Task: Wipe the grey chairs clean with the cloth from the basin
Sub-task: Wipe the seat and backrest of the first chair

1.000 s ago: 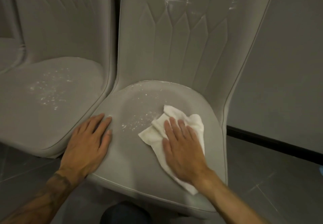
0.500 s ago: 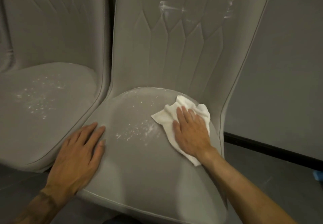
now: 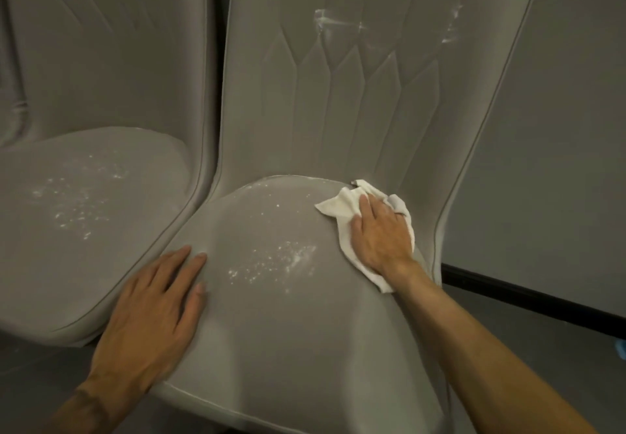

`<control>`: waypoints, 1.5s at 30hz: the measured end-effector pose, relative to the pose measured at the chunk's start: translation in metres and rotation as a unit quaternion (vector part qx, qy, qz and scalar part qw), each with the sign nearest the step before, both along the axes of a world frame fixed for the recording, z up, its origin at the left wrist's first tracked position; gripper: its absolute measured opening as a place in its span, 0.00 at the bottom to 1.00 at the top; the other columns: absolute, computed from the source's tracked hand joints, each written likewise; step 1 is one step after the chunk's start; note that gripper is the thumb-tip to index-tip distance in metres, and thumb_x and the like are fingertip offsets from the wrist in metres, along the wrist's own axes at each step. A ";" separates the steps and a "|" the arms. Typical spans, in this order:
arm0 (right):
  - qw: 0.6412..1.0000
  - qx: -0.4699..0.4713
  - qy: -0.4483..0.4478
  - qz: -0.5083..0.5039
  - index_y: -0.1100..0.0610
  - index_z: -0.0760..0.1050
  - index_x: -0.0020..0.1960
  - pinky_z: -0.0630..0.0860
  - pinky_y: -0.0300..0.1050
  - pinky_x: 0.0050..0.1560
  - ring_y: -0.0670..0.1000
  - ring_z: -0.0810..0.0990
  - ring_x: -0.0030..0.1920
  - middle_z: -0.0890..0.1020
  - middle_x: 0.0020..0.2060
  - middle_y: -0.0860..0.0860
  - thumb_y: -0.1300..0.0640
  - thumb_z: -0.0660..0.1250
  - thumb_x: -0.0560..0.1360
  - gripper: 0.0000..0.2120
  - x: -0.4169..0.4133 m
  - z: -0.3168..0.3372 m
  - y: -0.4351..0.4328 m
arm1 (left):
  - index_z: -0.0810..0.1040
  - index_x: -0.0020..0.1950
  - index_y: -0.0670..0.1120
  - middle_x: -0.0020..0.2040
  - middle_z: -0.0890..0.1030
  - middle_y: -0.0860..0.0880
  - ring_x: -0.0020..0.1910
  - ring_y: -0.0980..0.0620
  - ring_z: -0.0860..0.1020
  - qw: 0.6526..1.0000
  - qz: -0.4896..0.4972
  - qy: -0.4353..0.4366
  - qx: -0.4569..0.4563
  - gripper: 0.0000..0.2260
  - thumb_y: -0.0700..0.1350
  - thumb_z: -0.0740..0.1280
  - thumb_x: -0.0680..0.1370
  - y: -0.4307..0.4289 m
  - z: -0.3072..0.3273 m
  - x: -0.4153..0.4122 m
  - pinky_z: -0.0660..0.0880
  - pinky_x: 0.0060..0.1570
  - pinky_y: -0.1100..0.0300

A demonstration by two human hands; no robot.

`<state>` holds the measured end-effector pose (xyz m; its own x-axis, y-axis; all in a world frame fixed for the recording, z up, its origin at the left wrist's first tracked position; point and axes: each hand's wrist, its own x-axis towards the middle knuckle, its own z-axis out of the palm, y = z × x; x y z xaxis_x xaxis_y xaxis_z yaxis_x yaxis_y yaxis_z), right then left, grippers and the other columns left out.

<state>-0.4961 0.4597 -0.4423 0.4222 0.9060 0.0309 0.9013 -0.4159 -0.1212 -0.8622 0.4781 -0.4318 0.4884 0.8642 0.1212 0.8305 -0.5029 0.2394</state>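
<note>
Two grey padded chairs stand side by side. On the right chair's seat [image 3: 291, 325], my right hand [image 3: 381, 235] presses a white cloth [image 3: 340, 208] flat against the back right corner, where seat meets backrest. White powder specks [image 3: 271, 264] lie mid-seat, left of the cloth, and white smears [image 3: 335, 22] mark the backrest. My left hand [image 3: 152, 311] rests flat with straight fingers on the seat's front left edge. The left chair's seat [image 3: 78, 250] also carries scattered white specks [image 3: 79, 201].
A grey wall [image 3: 559, 162] with a black skirting strip [image 3: 528, 294] runs close behind and right of the chairs. Dark tiled floor [image 3: 542, 349] shows at the right and lower left. A small blue object [image 3: 621, 345] sits at the right edge.
My right hand has slid the cloth away from me, from the middle of the seat to its back right corner. My left hand has stayed on the front left edge.
</note>
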 end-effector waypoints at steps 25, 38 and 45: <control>0.995 -0.036 0.048 0.077 0.56 0.48 0.84 0.55 0.57 0.80 0.59 0.54 0.83 0.52 0.84 0.56 0.48 0.42 0.87 0.28 -0.074 0.012 -0.027 | 0.70 0.80 0.48 0.78 0.71 0.46 0.75 0.44 0.71 1.000 0.000 0.004 0.002 0.28 0.58 0.49 0.85 0.001 -0.008 -0.007 0.67 0.76 0.43; 0.988 -0.033 0.070 0.135 0.57 0.47 0.84 0.51 0.57 0.81 0.59 0.51 0.84 0.50 0.84 0.56 0.49 0.45 0.87 0.28 -0.139 0.013 -0.053 | 0.71 0.79 0.48 0.77 0.72 0.46 0.74 0.45 0.70 1.000 0.010 -0.019 -0.004 0.27 0.55 0.48 0.84 -0.003 -0.004 -0.005 0.65 0.76 0.46; 0.956 -0.030 0.101 0.273 0.52 0.47 0.85 0.49 0.54 0.83 0.53 0.48 0.85 0.50 0.85 0.51 0.46 0.43 0.87 0.28 -0.161 0.007 -0.071 | 0.71 0.79 0.48 0.78 0.71 0.46 0.75 0.45 0.70 0.999 0.002 -0.028 -0.020 0.28 0.55 0.46 0.84 -0.001 -0.003 -0.009 0.64 0.78 0.46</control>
<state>-0.6569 0.3890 -0.4356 -0.1228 0.9906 -0.0598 0.9466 0.0988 -0.3069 -0.8714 0.4772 -0.4347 0.4788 0.8706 0.1127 0.8171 -0.4890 0.3053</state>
